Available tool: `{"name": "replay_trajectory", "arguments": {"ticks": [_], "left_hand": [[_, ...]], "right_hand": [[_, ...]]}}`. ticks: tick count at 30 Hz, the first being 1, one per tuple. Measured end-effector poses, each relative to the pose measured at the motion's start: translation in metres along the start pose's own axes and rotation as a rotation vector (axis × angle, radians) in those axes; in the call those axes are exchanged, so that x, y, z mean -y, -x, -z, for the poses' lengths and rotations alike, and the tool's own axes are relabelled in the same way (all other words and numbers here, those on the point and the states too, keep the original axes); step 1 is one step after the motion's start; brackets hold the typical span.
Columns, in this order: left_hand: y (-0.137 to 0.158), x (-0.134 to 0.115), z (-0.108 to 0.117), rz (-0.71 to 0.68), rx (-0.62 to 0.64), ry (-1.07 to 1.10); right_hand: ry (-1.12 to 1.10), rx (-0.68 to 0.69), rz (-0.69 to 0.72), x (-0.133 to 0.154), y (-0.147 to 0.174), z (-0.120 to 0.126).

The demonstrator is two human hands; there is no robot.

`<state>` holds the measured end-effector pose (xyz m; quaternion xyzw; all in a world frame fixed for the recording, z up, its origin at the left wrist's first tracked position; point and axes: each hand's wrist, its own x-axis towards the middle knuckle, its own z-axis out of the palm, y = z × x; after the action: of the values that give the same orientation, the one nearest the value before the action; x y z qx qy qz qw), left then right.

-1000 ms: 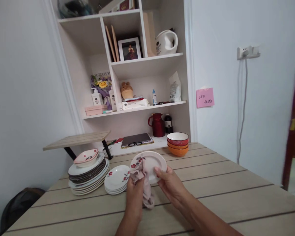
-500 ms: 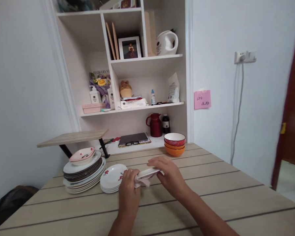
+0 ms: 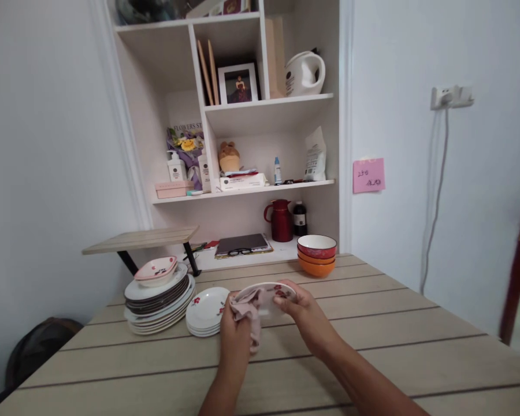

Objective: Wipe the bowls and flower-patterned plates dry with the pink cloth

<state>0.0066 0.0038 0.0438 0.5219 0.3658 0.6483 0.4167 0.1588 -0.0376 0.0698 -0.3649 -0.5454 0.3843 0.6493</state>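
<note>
A white plate with red flowers is held up, tilted, between my two hands above the table. My right hand grips its right edge, thumb on the flowered face. At the left edge my left hand is closed on a pinkish cloth, which lies over that side of the plate and dangles below it. Just left of my left hand stands a short stack of matching flowered plates. Part of that stack's right side is hidden by my hand.
A taller stack of plates with squarish bowls on top stands at the left, beside a small raised wooden stand. Red and orange bowls are nested at the table's back right. Behind, shelves hold a red jug.
The plate has turned from nearly edge-on so its flowered face now shows. The cloth hangs lower at its left side. My view has shifted slightly left.
</note>
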Motion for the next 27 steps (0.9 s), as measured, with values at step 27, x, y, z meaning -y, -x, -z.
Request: {"name": "replay_trajectory", "arguments": {"ticks": [27], "left_hand": [[-0.003,0.004,0.015,-0.798,0.185,-0.672]], "right_hand": [[0.945,0.114,0.458,0.014,0.002,0.017]]}}
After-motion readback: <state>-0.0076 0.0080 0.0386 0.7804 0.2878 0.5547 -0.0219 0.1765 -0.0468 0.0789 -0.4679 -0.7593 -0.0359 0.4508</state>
